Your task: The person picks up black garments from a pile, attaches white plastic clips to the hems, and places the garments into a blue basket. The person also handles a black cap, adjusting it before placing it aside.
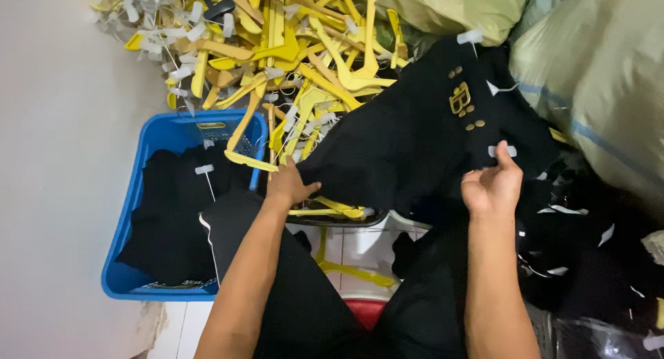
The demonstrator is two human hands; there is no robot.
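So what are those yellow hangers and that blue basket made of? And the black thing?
The yellow hangers look like smooth, slightly shiny moulded plastic, all one even colour. The blue basket seems to be plastic too, with a glossy rim and a holed wall. The black garment held by both hands looks like soft matte cloth: it folds and droops.

Matt black cloth garment [415, 137] with shiny gold metallic buttons [462, 99]; glossy yellow plastic hangers [304, 48]; smooth blue plastic basket [155, 134]; woven plastic sacks [595, 75].
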